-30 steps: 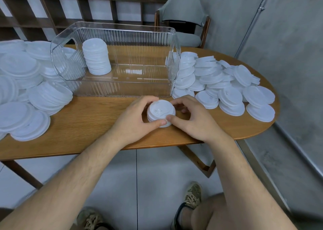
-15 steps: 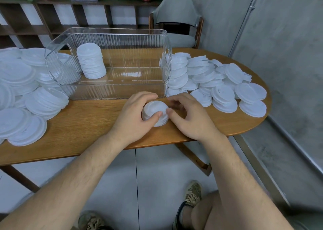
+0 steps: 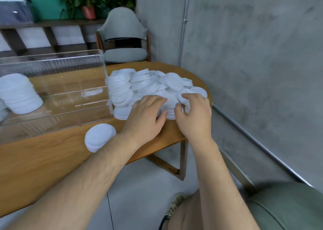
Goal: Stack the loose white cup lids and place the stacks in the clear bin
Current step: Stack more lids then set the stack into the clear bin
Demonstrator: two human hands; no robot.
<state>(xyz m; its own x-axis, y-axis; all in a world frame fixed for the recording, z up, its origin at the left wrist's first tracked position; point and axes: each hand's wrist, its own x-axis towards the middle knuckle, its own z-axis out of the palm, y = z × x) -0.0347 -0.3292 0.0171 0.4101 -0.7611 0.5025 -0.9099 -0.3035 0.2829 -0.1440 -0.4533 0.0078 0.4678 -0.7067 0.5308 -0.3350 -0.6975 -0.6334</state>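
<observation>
My left hand [image 3: 146, 115] and my right hand [image 3: 194, 112] are over the near edge of a heap of loose white lids [image 3: 148, 84] on the right end of the table. Between their thumbs sits a short stack of lids [image 3: 170, 111], which the curled fingers of both hands close around. A separate short lid stack [image 3: 99, 137] lies alone on the wood near the front edge, left of my left wrist. The clear bin [image 3: 105, 82] stands to the left and holds one tall leaning lid stack [image 3: 19, 94]. The picture is blurred by motion.
The wooden table [image 3: 43, 159] ends in a rounded edge just right of the heap. A grey chair [image 3: 125, 37] stands behind the table, and a grey wall with a pipe [image 3: 183, 28] is close on the right. Shelves with plants [image 3: 87, 5] fill the back.
Both hands let go of the short stack in front of the bin and moved right onto the heap. The view swung right, so the left piles are out of sight.
</observation>
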